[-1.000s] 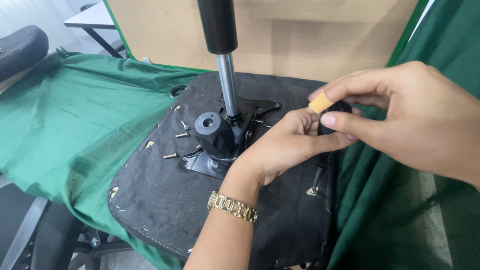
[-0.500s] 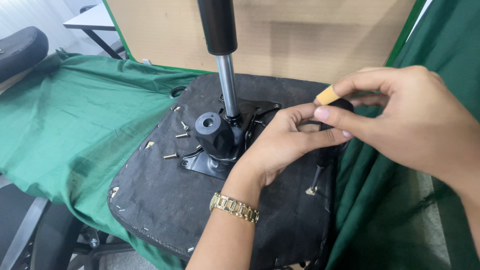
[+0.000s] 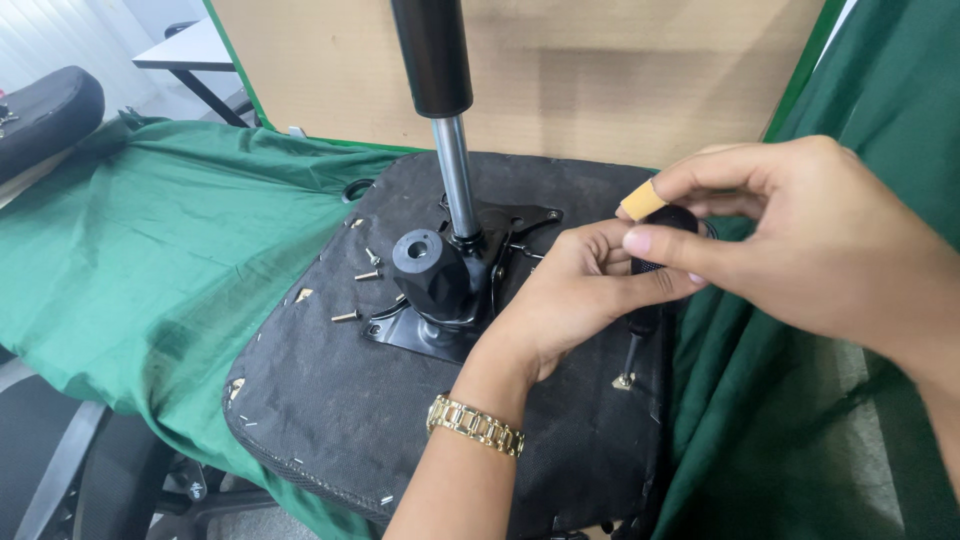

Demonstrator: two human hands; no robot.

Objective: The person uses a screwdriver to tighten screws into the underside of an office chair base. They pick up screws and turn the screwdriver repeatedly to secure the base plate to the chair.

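Note:
An upturned black chair seat (image 3: 330,400) lies on green cloth, with a metal mechanism plate (image 3: 410,335), a black knob (image 3: 425,265) and a gas cylinder (image 3: 445,110) standing up from it. A black-handled screwdriver (image 3: 640,325) stands upright at the seat's right edge, its tip on a screw (image 3: 623,381). My left hand (image 3: 570,295), with a gold watch on the wrist, wraps around the handle's lower part. My right hand (image 3: 810,235) pinches the top of the handle; one fingertip wears a tan bandage.
Loose screws (image 3: 362,275) lie on the seat left of the mechanism. Green cloth (image 3: 150,250) covers the surface to the left and hangs at the right. A brown board (image 3: 620,70) stands behind. A black chair part (image 3: 45,115) and a table sit far left.
My right hand has shifted slightly right and turned on the screwdriver's top. My left hand stays wrapped on the handle. The seat and screws have not moved.

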